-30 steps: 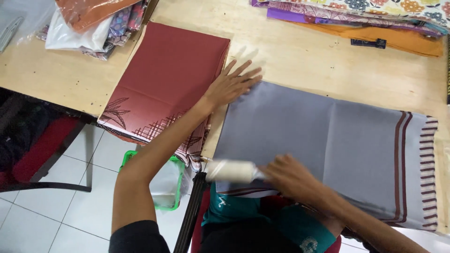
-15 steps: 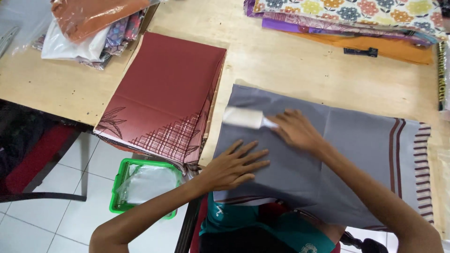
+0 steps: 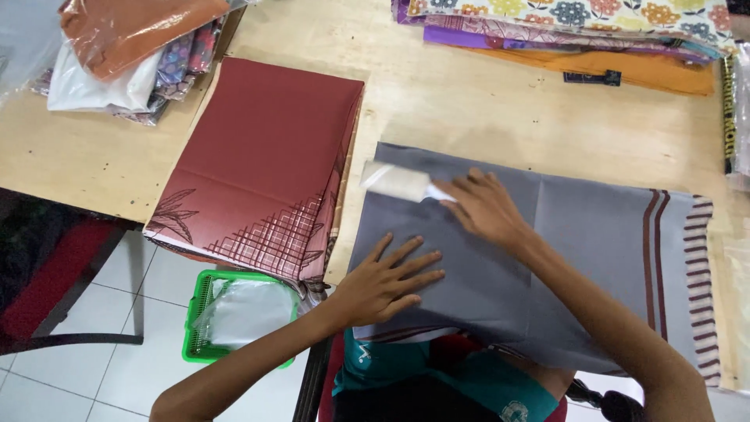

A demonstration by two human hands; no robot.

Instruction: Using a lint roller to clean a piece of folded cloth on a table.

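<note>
A grey folded cloth (image 3: 594,250) with maroon stripes at its right end lies on the wooden table (image 3: 484,101) in front of me. My left hand (image 3: 387,281) presses flat on its near left part, fingers spread. My right hand (image 3: 484,207) grips the handle of a white lint roller (image 3: 394,181), whose roll rests on the cloth near its far left corner.
A maroon patterned folded cloth (image 3: 266,164) lies left of the grey one, overhanging the table edge. Bagged fabrics (image 3: 125,47) sit at the far left, and a stack of colourful cloths (image 3: 578,39) at the far right. A green basket (image 3: 234,312) stands on the tiled floor.
The roller went from the near edge of the grey cloth up to its far left corner. My left hand moved from the cloth's far left edge down to its near left part.
</note>
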